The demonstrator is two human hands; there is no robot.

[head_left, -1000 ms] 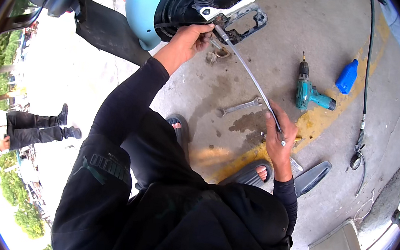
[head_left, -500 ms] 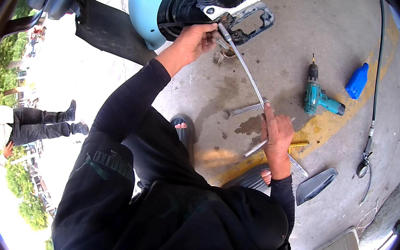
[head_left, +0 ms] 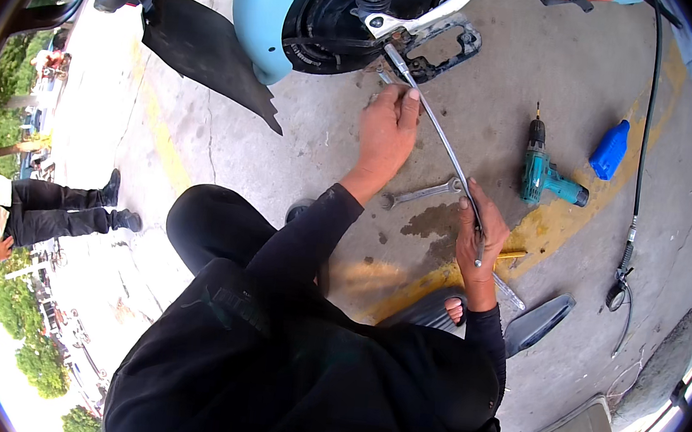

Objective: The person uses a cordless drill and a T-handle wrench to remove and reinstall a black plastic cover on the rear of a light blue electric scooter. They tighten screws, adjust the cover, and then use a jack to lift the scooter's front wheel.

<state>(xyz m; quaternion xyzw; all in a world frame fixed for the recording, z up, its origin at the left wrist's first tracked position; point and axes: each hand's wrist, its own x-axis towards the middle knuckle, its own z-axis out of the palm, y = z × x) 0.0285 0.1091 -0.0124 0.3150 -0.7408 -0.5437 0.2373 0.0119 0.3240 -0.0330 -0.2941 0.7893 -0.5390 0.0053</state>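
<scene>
One long metal rod (head_left: 441,138) runs from the scooter's rear wheel (head_left: 341,11) down to the right hand (head_left: 476,245), which is closed around its lower end. The left hand (head_left: 388,128) lies open beside the rod's upper part, fingertips near the wheel. On the concrete floor (head_left: 303,145): one wrench (head_left: 419,194), one teal cordless drill (head_left: 543,172), one blue bottle (head_left: 609,148) toward the right edge, bare floor between them.

I see a light blue fender (head_left: 257,16), teal drill (head_left: 546,173), blue bottle (head_left: 609,148) beside the drill, silver bar (head_left: 441,138), black sleeves (head_left: 301,245), yellow floor stripe (head_left: 544,231).
</scene>
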